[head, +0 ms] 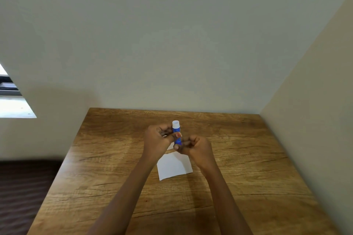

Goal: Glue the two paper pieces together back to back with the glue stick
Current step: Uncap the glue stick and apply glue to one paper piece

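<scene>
Above the white paper (174,167) on the surface (238,158), the left hand (157,140) pinches the middle of the upright glue stick (177,131). The right hand (195,148) grips its lower end.

wood-grain table (238,158) in corner of plain pale walls (172,44); window (11,101) at left, dark floor (23,187) below

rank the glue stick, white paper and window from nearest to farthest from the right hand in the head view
1. glue stick: gripped by the right hand
2. white paper: flat on the table, below that hand
3. window: far off at the left edge
</scene>
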